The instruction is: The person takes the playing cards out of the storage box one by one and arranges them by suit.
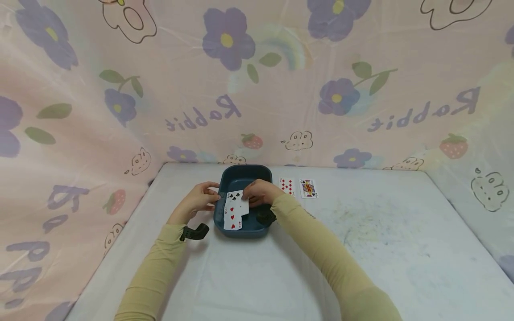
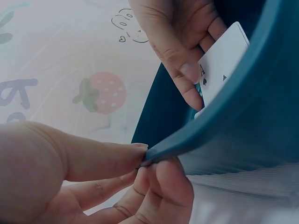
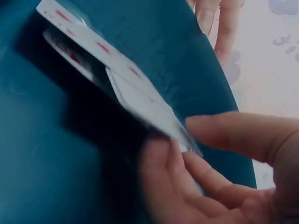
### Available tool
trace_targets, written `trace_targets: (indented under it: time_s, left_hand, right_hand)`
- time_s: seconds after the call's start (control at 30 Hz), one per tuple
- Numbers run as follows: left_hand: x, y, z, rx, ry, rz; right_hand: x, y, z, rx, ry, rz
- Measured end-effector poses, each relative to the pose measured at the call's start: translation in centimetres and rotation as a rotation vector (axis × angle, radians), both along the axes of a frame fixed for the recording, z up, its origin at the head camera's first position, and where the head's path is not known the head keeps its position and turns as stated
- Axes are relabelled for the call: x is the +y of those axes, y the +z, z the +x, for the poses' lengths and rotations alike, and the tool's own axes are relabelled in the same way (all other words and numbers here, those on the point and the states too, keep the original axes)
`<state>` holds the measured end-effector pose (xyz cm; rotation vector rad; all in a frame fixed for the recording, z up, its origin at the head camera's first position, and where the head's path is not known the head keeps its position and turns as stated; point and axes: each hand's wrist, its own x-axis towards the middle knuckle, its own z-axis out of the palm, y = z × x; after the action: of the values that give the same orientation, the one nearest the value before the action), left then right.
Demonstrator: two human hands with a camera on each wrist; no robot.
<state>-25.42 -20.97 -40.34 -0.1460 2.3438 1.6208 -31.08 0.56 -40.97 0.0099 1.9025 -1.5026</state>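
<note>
A dark blue plastic basin (image 1: 242,233) stands on the white table. My left hand (image 1: 196,201) pinches its left rim between thumb and fingers, as the left wrist view shows up close. Inside the basin, my right hand (image 1: 260,192) pinches several playing cards (image 3: 135,86) at one end between thumb and fingers. A clubs card (image 1: 234,196) and a hearts card (image 1: 232,221) lie fanned toward the basin's left side. An ace of spades (image 2: 225,65) shows beside the right thumb in the left wrist view. The cards' other ends stick out free of the fingers.
To the right of the basin, a diamonds card (image 1: 286,186) and a face card (image 1: 308,188) lie face up on the table (image 1: 381,232). A patterned cloth (image 1: 281,98) hangs behind and at the sides. Dark camera mounts (image 1: 196,232) sit on the wrists.
</note>
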Motion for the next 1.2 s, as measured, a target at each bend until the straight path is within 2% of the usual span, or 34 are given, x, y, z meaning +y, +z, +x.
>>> trace_targets:
  time_s: [0.23, 0.37, 0.67, 0.77, 1.2]
  left_hand:
    - [0.0, -0.2, -0.2, 0.006, 0.003, -0.001]
    - [0.0, -0.3, -0.2, 0.006, 0.008, -0.007]
    - [0.0, -0.2, -0.1, 0.014, 0.005, -0.015]
    - [0.1, -0.1, -0.1, 0.011, 0.008, -0.018]
    - [0.1, -0.1, -0.1, 0.008, 0.001, -0.012]
  right_hand:
    - [0.0, 0.2, 0.2, 0.011, 0.016, -0.021]
    - [0.0, 0.2, 0.2, 0.062, 0.043, 0.029]
    - [-0.1, 1.1, 0.4, 0.351, 0.066, 0.273]
    - [-0.1, 1.5, 0.5, 0.398, 0.063, 0.314]
    - [2.3, 2.4, 0.0, 0.379, 0.085, 0.156]
